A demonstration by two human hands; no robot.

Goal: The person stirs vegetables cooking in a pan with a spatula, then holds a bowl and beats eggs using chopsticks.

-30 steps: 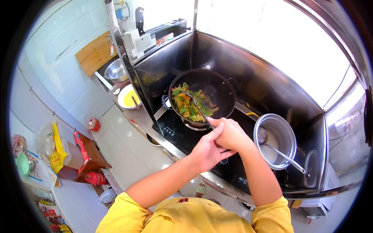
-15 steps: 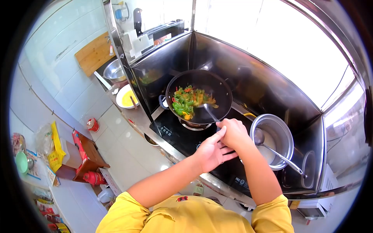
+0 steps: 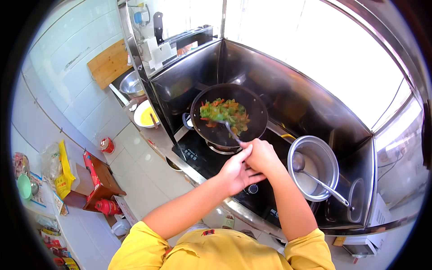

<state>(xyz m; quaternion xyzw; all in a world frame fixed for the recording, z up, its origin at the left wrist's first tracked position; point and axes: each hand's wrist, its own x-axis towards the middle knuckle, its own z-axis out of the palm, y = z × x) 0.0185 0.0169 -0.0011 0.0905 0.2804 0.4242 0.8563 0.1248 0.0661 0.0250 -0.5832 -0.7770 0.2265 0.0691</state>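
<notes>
A dark wok (image 3: pixel 254 105) sits on the left burner of the black stove, with chopped green and red vegetables (image 3: pixel 229 112) in it. My right hand (image 3: pixel 261 155) is closed round the handle of a metal spatula (image 3: pixel 230 130), whose head lies among the vegetables near the middle of the wok. My left hand (image 3: pixel 236 174) is just below and left of the right one, palm up, its fingers apart and touching the underside of the right hand. Nothing else shows in the left palm.
Right of my hands stands a metal pot (image 3: pixel 330 155) holding a ladle (image 3: pixel 321 182) and pale contents. Beyond the left steel panel are a bowl of yellow liquid (image 3: pixel 146 118), a metal bowl (image 3: pixel 131 84) and a wooden board (image 3: pixel 108 63). A red tin (image 3: pixel 107 145) is farther left.
The spatula has moved back leftward through the wok, and the vegetables have shifted and gathered toward the wok's middle. Both hands have moved slightly left.
</notes>
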